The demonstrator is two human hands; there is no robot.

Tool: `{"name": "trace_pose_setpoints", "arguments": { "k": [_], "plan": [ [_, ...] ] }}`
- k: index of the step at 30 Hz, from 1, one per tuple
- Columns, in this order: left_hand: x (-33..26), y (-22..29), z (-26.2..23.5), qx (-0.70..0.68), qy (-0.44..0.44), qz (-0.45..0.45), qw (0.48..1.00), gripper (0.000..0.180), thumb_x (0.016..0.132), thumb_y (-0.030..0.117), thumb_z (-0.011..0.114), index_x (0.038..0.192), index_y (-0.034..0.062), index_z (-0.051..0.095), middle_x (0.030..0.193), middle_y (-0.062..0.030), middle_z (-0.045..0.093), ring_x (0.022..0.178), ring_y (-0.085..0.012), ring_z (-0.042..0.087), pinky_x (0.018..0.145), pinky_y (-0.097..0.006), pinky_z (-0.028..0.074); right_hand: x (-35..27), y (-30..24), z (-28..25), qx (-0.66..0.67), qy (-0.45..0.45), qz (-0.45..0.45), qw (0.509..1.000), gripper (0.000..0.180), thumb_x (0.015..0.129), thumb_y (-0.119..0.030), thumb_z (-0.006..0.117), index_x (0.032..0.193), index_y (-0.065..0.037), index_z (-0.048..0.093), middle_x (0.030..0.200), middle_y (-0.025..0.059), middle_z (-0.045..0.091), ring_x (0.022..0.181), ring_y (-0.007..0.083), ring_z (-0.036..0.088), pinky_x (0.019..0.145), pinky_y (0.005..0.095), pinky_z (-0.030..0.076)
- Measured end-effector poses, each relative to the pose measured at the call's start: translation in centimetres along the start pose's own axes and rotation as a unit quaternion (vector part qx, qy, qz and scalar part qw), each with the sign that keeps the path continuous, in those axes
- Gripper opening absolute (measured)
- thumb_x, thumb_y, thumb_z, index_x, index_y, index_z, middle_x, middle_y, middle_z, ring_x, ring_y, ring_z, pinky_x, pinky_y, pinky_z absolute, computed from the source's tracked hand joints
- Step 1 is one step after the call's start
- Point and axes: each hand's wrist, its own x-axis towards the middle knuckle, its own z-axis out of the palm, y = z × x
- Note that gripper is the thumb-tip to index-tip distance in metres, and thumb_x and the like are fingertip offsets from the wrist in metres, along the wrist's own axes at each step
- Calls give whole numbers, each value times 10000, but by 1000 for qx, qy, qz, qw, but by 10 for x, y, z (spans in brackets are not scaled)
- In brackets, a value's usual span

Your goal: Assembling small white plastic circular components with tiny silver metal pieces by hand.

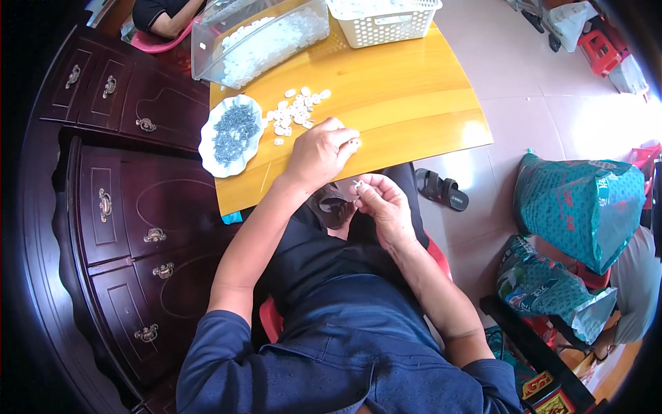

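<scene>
Over the front edge of the yellow wooden table (414,103), my left hand (318,153) is closed, thumb and fingertips pinched together. Something tiny with a dark spot shows at those fingertips, too small to name. Lower and to the right, above my lap, my right hand (383,205) pinches a small white plastic piece (358,185). Beyond my left hand lies a loose cluster of small white plastic pieces (296,110). A white scalloped dish (207,150) to their left holds a heap of small dark metal pins or screws (234,134).
A clear plastic bin (205,58) of white pieces and a white perforated basket (393,33) stand at the table's far side. Dark wooden drawers (117,200) line the left. Teal bags (572,200) and sandals (441,190) are at right. Other people sit at far left and right.
</scene>
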Motion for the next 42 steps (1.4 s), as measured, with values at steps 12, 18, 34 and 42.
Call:
{"name": "trace_pose_setpoints", "arguments": {
  "k": [12, 18, 34, 42],
  "plan": [
    [-15, 8, -17, -199, -17, -85, 976, 50, 898, 23, 676, 941, 14, 651, 830, -52, 685, 726, -134, 662, 662, -266, 526, 1, -3, 1, 4, 7, 7, 1000, 128, 981, -124, 642, 1087, -54, 639, 950, 40, 710, 746, 61, 615, 704, 196, 500],
    [-40, 14, -25, -367, 11, -124, 922, 93, 890, -34, 660, 975, -5, 684, 879, -15, 682, 792, -82, 645, 737, -225, 521, 0, -2, 1, 10, 7, 8, 1000, 121, 980, -121, 639, 1079, -52, 639, 951, 39, 710, 754, 64, 619, 704, 196, 499],
    [-64, 16, -12, -380, -19, -165, 910, 68, 874, 0, 670, 939, -2, 653, 802, -4, 653, 660, -33, 587, 599, -198, 483, -1, 3, 2, -59, -18, -60, 996, 131, 988, -102, 618, 1092, -26, 640, 962, 36, 701, 828, 69, 631, 765, 212, 502],
    [-63, 16, -19, -341, -80, -133, 927, 126, 877, -41, 652, 982, -18, 717, 843, -5, 652, 694, -30, 601, 622, -182, 478, -2, 5, 2, -99, -22, -82, 991, 128, 989, -77, 613, 1099, -17, 640, 974, 29, 692, 874, 79, 640, 800, 222, 522]
  ]
}}
